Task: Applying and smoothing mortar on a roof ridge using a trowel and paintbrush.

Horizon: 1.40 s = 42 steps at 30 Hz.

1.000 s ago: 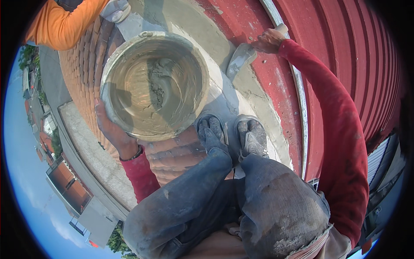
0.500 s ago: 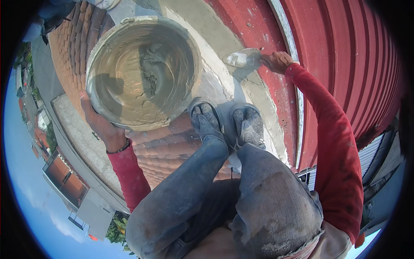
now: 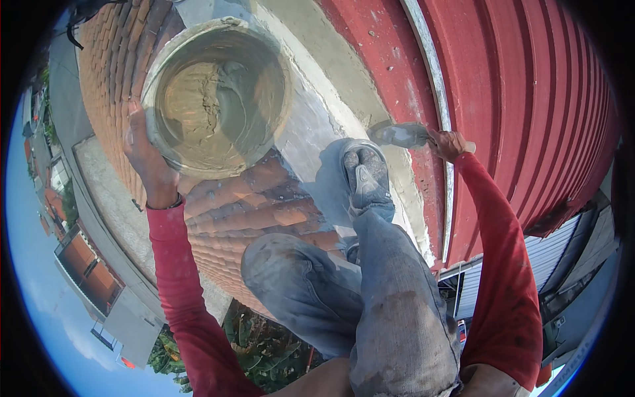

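Observation:
My left hand (image 3: 151,162) grips the left side of a round bucket (image 3: 283,126), its thumb up by the rim. Wet grey mortar (image 3: 198,99) lies in the bottom of the bucket and smears its inner walls. To the right, my right hand (image 3: 450,145) is closed around the handle of a trowel (image 3: 403,135). The mortar-stained blade points left, over the edge of a smoothed grey mortar strip (image 3: 350,76) beside the red metal roofing (image 3: 410,86).
Terracotta roof tiles (image 3: 251,205) slope away under and left of the bucket. My sandalled foot (image 3: 367,178) stands by the mortar strip; my other leg is bent. A pale metal edge (image 3: 436,73) runs along the red sheets. Beyond the roof are plants (image 3: 264,344) and lower buildings.
The bucket has shifted slightly up and left, with my left arm stretched further. My left foot has drawn back behind the other leg. My right hand and trowel have moved right and down.

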Available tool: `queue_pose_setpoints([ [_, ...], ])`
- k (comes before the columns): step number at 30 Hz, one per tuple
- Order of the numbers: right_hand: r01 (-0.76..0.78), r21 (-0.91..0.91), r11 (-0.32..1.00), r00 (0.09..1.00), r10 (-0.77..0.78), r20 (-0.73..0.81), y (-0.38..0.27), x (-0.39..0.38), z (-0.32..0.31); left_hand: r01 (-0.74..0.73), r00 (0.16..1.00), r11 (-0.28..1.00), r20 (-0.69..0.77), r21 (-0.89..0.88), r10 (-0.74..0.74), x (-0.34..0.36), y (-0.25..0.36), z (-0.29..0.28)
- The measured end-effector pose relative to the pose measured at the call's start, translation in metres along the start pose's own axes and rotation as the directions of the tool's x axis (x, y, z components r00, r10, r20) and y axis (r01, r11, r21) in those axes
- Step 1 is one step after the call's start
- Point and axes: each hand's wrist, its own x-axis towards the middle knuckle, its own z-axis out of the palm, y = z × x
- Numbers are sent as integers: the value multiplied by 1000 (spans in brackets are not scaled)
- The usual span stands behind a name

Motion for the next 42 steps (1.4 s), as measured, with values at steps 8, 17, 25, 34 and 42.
queue_pose_setpoints([
  [8, 179, 607, 774, 880, 150, -451, -104, -14, -160, -53, 991, 998, -127, -39, 48, -64, 21, 29],
  [17, 240, 15, 971, 902, -217, -372, -218, -27, -247, -329, 941, 903, 178, 276, 288, -122, -2, 81],
  [25, 260, 35, 965, 960, -255, -113, -215, -16, -184, -296, 946, 933, 200, 203, 256, -163, -8, 92],
  [34, -441, 800, 406, 679, -431, 594, -193, -32, -198, -372, 928, 900, 84, 228, 362, -181, -33, 84],
  [42, -383, 912, -145, 831, -484, 272, -135, -144, -86, -8, 992, 991, -129, -132, -9, -176, -20, 45],
])
